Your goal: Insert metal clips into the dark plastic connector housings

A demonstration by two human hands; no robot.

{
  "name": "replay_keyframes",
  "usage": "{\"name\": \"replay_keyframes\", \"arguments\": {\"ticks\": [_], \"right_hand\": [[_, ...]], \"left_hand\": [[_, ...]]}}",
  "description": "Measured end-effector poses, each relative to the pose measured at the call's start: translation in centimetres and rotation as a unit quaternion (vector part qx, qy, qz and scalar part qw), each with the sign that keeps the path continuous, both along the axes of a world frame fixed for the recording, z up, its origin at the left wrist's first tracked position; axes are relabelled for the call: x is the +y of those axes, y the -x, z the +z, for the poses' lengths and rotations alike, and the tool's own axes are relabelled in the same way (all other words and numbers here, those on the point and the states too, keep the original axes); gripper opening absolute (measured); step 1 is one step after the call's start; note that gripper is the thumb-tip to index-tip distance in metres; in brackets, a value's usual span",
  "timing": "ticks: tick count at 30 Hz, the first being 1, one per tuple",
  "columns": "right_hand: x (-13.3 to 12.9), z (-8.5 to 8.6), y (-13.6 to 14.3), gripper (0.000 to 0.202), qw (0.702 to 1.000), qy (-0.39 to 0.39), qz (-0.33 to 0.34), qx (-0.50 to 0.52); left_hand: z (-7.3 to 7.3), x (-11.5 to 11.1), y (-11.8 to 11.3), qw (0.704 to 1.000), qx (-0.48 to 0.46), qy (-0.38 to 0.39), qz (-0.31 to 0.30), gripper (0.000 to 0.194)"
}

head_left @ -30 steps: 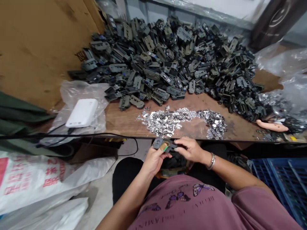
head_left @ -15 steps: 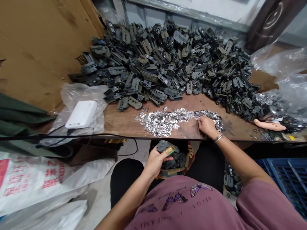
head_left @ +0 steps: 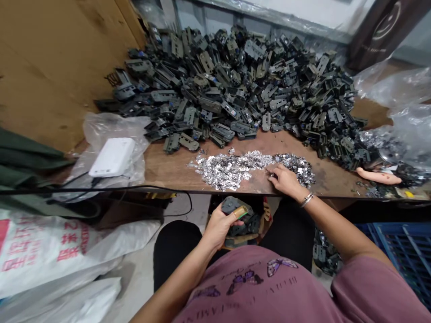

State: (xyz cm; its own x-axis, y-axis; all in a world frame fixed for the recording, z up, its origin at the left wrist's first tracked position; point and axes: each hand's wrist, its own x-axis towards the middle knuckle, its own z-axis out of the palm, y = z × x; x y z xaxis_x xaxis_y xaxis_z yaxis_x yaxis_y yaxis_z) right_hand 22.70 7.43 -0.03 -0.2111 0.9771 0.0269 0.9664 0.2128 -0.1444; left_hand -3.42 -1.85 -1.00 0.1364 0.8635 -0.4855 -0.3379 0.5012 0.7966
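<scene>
My left hand point(head_left: 218, 224) is closed around a dark grey plastic housing point(head_left: 232, 205), held below the table's front edge. A tan wrap with a green edge covers the thumb. My right hand point(head_left: 284, 180) rests low over the tabletop, thumb and fingers apart, fingertips at the table surface. Beside its fingers lies a heap of shiny small metal pieces point(head_left: 224, 172). A darker heap of small metal pieces point(head_left: 299, 168) sits just behind and right of that hand. Whether a tiny piece touches the fingertips is too small to tell.
A large pile of dark grey housings point(head_left: 215, 94) covers the back of the wooden table point(head_left: 168, 172). At left, a white box point(head_left: 112, 157) with a black cable point(head_left: 161, 187) lies on clear plastic. More housings point(head_left: 244, 229) are in a container between my knees. A blue crate point(head_left: 400, 251) stands right.
My right hand has shifted slightly left and toward me, and its pinched fingers have spread apart. My left hand keeps its hold on the housing, nearly still.
</scene>
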Motion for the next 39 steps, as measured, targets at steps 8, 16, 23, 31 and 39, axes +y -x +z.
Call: {"name": "replay_keyframes", "arguments": {"ticks": [8, 16, 23, 31, 39], "right_hand": [[-2.4, -1.0, -1.7, 0.02, 0.999, -0.004, 0.0, 0.038], [-1.7, -0.3, -0.7, 0.021, 0.994, -0.015, 0.001, -0.11], [-2.7, 0.5, 0.0, 0.018, 0.989, -0.002, -0.001, -0.147], [-2.5, 0.5, 0.8, 0.021, 0.998, -0.047, -0.001, -0.044], [-2.2, -0.2, 1.9, 0.02, 0.999, -0.004, 0.017, -0.032]], "left_hand": [[0.1, -0.2, 0.0, 1.0, -0.001, 0.013, 0.005, 0.055], [-0.4, -0.4, -0.2, 1.0, 0.002, 0.003, -0.001, 0.053], [0.2, -0.5, 0.0, 1.0, 0.016, -0.001, 0.003, 0.052], [0.0, -0.6, -0.6, 1.0, 0.019, -0.016, -0.011, 0.051], [0.5, 0.0, -0.6, 0.997, 0.049, -0.064, -0.011, 0.045]]}}
